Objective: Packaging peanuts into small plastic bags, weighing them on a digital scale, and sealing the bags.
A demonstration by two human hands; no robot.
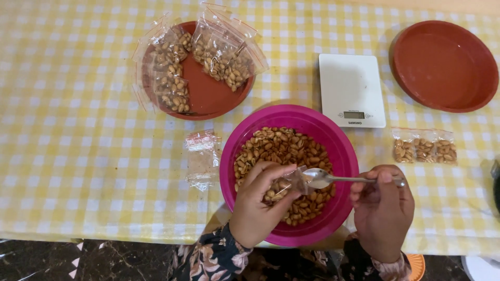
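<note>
Left hand (255,205) low and centre, fingers pinched shut around a small clear bag (289,183), holding its mouth up over the pink bowl (344,156). Right hand (383,211) at lower right, curled closed on the handle of a metal spoon (325,178), whose bowl sits right at the bag's opening. Under both, the pink bowl is loaded with peanuts (284,148), dead centre of the frame.

Just left of the bowl, a flat stack of empty clear bags (202,156) with red strips lies on the yellow checked tablecloth (78,156). Upper left, a red-brown plate (208,96) carries several filled bags of peanuts (172,75), some spilling over its rim. Above and right of the bowl, a white kitchen scale (351,88) with a small grey display near its front edge. Upper right, an empty red-brown plate (445,65). Below it, at right, one filled bag (424,148) lies flat, well apart from the hands.
</note>
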